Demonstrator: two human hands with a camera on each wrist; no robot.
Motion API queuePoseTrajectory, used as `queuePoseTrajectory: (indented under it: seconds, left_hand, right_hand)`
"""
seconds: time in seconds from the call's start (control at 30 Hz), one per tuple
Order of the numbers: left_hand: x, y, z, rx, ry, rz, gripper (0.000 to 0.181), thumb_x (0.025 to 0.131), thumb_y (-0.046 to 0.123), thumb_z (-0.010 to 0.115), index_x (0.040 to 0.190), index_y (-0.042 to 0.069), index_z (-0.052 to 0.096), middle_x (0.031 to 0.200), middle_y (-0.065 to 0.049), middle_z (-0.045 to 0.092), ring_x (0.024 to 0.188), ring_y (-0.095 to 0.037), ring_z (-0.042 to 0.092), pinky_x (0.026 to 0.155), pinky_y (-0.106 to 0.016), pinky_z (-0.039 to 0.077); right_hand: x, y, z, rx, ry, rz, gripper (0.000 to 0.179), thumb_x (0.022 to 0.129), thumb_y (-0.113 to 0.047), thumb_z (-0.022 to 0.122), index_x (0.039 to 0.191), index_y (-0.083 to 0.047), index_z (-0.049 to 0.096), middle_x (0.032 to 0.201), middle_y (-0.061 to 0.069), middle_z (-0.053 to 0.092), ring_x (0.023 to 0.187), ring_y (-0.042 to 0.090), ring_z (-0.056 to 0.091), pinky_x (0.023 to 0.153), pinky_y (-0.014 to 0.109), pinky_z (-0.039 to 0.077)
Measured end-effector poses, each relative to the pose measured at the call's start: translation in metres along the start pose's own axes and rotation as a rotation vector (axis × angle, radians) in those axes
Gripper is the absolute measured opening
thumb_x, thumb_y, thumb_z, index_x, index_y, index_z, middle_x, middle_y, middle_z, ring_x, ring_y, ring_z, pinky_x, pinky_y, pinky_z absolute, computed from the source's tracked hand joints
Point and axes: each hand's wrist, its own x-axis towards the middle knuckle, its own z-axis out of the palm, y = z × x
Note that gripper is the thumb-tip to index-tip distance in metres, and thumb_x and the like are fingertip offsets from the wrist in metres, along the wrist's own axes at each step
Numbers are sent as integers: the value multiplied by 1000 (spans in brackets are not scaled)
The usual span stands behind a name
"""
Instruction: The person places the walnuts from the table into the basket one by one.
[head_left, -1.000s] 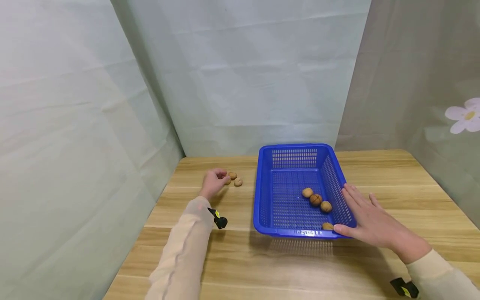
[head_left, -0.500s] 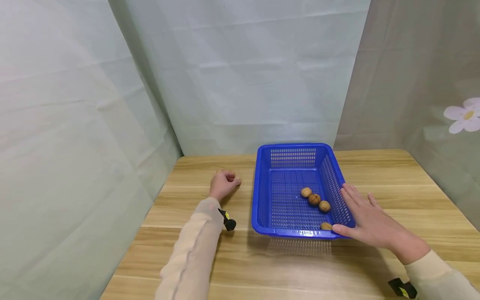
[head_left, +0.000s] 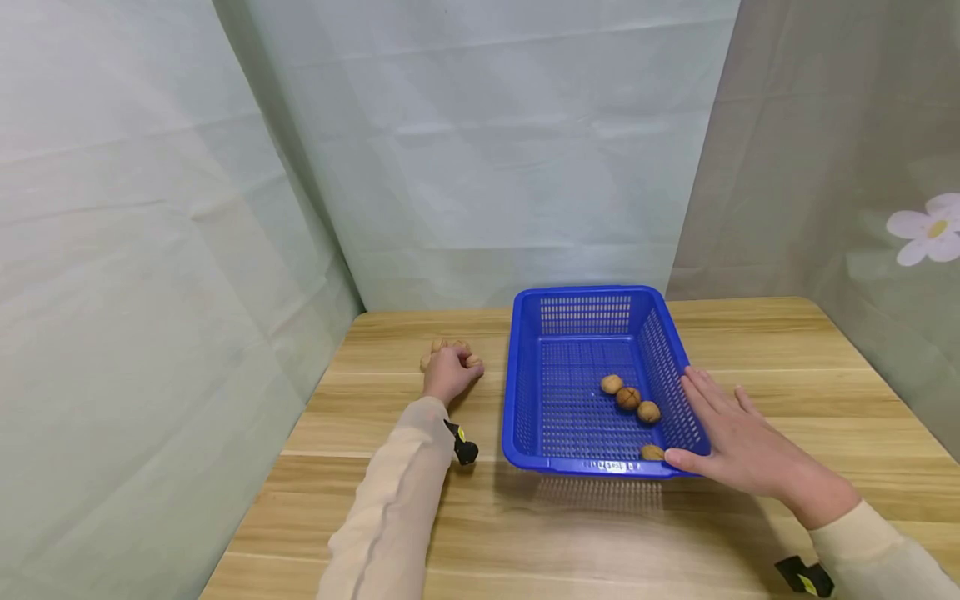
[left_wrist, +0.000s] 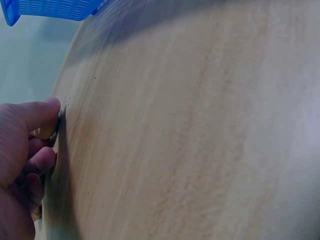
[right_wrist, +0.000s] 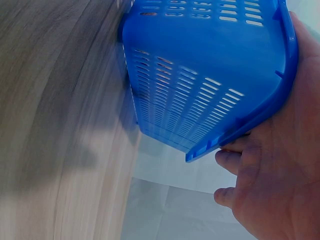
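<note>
On the left of the table, several walnuts (head_left: 439, 344) lie in a small cluster. My left hand (head_left: 447, 375) reaches over them from the near side, hiding part of the group. In the left wrist view, the thumb and curled fingers of that hand close around a walnut (left_wrist: 46, 131), low at the tabletop. A blue plastic basket (head_left: 521, 461) stands right of the cluster, with several walnuts (head_left: 628, 399) inside near its right wall. Along its right rim rests my right hand (head_left: 750, 442), fingers extended and thumb on the front corner. The right wrist view shows that hand (right_wrist: 280, 175) against the rim.
The wooden table (head_left: 375, 500) ends at pale cloth hangings (head_left: 487, 150) at the back and sides. A white flower print (head_left: 930, 229) shows on the right cloth. Each sleeve has a black device (head_left: 462, 446) at the wrist.
My left hand has shifted to the right across the walnut cluster, uncovering walnuts on its left side. The right hand stays on the basket rim.
</note>
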Motion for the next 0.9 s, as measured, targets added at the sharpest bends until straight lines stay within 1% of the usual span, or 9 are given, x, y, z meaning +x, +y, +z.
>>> queuePoseTrajectory:
  seconds: [0.1,0.27,0.37,0.43,0.5,0.57,0.67,0.77,0.9]
  left_hand:
    - [-1,-1,1,-8,4,10,15,78,30,79,81,18,71,75,8,64,83,-15,58,99,-55,24]
    - [-3,-3,0,-59,-1,35,22,79,31,79,92,15,73,84,5,70,89,-17,64,101,-55,24]
    - [-5,-1,-3,-76,11,71,21,79,33,78,91,17,72,86,7,69,96,-18,59,96,-54,26]
    - [-6,4,-8,-82,20,96,20,80,35,77,89,19,72,86,9,68,92,-17,56,91,-52,30]
    - [-8,11,-16,-102,25,124,21,80,36,77,91,18,72,86,8,67,85,-15,56,85,-45,38]
    - [-11,21,-25,-121,25,145,26,80,38,77,96,18,73,86,7,67,76,-13,57,75,-37,45]
    - [-14,37,-39,-125,23,194,32,81,40,76,102,16,74,85,6,66,68,-10,56,59,-30,47]
    - [-17,53,-51,-119,21,261,32,81,40,76,102,16,74,84,6,64,64,-10,54,54,-28,45]
    - [-22,75,-64,-106,27,372,24,82,37,77,95,18,74,82,8,64,62,-9,53,54,-27,44]
  right_hand:
    - [0,0,1,1,-1,0,101,87,-58,61,151,5,15,157,24,11,145,38,6,110,61,-6]
    - [0,0,1,2,0,2,101,87,-57,61,151,5,14,157,23,10,144,39,7,111,57,-10]
    - [1,0,1,1,0,1,101,87,-57,61,151,4,13,157,23,10,144,40,9,111,58,-10]
    - [1,1,1,1,-1,0,101,87,-57,61,151,4,13,157,23,9,144,41,9,111,58,-9]
    - [1,1,0,2,-4,1,101,87,-57,61,152,4,13,158,23,9,144,41,9,111,57,-10]
    - [1,1,0,4,-7,5,101,87,-57,61,152,4,13,158,23,9,144,40,7,110,57,-11]
    - [1,1,0,10,-7,8,101,87,-56,62,151,5,13,157,23,9,144,39,6,110,57,-11]
    - [1,1,0,12,-5,9,101,87,-55,62,151,5,13,157,24,9,144,39,6,110,59,-9]
    - [1,0,1,13,-6,10,101,87,-56,62,151,5,13,157,23,9,144,40,6,110,61,-7]
